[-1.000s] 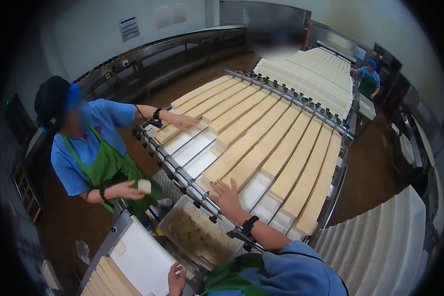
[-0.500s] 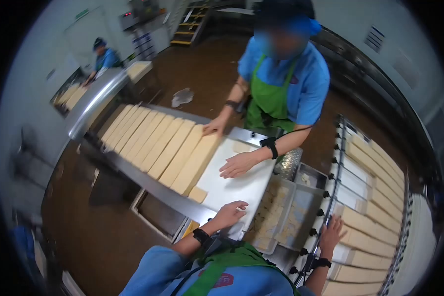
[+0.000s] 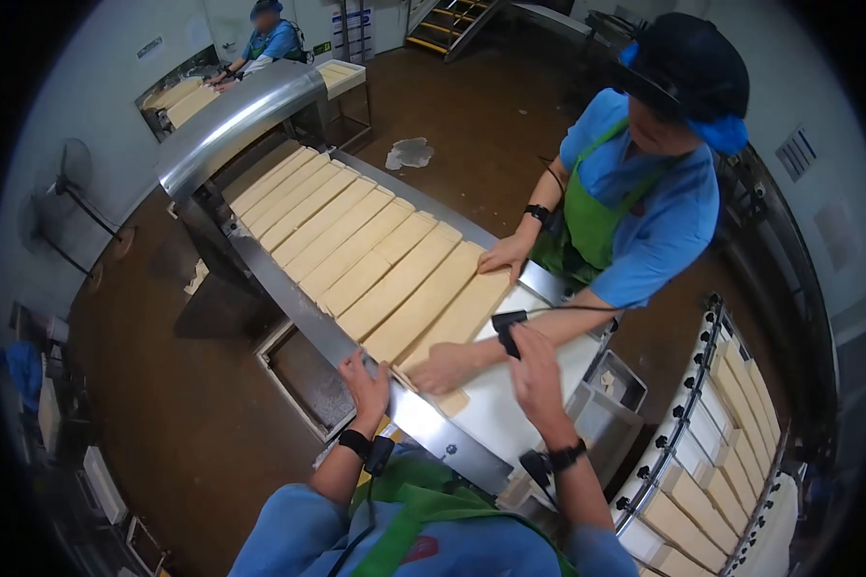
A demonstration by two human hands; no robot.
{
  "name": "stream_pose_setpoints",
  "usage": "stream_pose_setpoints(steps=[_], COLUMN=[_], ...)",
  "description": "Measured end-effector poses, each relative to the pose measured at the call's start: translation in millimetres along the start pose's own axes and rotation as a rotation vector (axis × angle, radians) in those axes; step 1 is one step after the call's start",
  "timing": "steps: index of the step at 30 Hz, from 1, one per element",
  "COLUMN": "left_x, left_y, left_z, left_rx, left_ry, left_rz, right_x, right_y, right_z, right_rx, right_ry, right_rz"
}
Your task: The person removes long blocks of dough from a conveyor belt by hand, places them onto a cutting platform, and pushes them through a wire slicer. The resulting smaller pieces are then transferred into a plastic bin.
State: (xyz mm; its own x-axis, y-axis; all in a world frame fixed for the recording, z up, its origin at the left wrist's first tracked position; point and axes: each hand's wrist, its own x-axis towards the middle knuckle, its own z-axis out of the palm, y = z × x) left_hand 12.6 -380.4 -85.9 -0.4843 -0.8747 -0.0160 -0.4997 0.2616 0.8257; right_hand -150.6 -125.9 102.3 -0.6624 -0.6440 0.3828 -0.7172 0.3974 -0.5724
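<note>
Long pale slabs that look like sheets of dough (image 3: 409, 279) lie side by side across a conveyor (image 3: 298, 293). At its near metal rail, my left hand (image 3: 364, 387) is open, thumb apart from the fingers, beside the near end of the last slabs. My right hand (image 3: 537, 375) is raised over the bare white belt (image 3: 510, 404), close to the co-worker's forearm. Its fingers look stretched out, partly foreshortened, and I see nothing in them. Across from me, a co-worker (image 3: 645, 212) has one hand on the last slab's far end and the other, blurred, at its near end.
On the right stands a second conveyor (image 3: 654, 452) with more pale slabs and black knobs along its side. Grey bins (image 3: 597, 423) sit between the two. A curved metal hood (image 3: 245, 120) covers the far end. Another person (image 3: 269, 43) works behind it.
My right hand has left the right-hand conveyor and come over the white belt. My left hand has moved left to the rail. The co-worker's nearer hand has reached the last slab's near end.
</note>
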Motion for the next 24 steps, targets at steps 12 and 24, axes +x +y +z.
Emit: stream_pose_setpoints(steps=[12,24], left_x=[24.4,25.4], left_y=[56.9,70.6], left_z=[-9.5,-5.2], left_rx=[0.137,0.195], left_ry=[-0.245,-0.338], left_rz=[0.200,0.135], right_x=[171.2,193.9], right_y=[117.5,145.5], right_z=[180.3,179.2], right_rx=[-0.447,-0.461], right_ry=[-0.153,-0.254], right_rz=[0.335,0.490])
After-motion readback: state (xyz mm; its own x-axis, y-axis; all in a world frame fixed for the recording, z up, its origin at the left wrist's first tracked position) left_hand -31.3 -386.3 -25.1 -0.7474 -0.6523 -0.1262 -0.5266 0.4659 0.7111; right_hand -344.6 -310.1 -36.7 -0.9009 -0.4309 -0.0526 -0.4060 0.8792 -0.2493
